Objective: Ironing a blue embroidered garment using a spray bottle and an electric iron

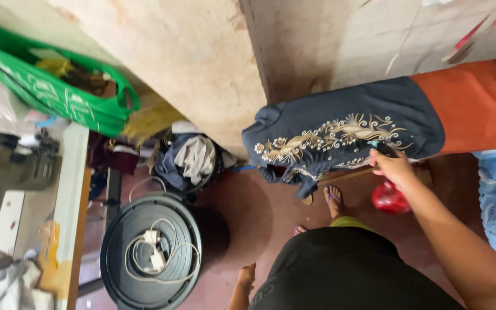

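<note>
A dark navy garment (340,135) with gold embroidery lies draped over an orange padded board (472,106) at the right. My right hand (390,166) grips the garment's lower edge near the embroidery. My left hand (247,278) hangs at the bottom centre beside my black clothing, its fingers loosely together and holding nothing. My feet in sandals stand on the red-brown floor below the board.
A dark round bin lid (150,252) with a coiled white cable stands at the lower left. A sewing machine (7,189) sits on a table at the left. A green bag (58,92), a basket of clothes (193,161) and a red object (390,198) are nearby.
</note>
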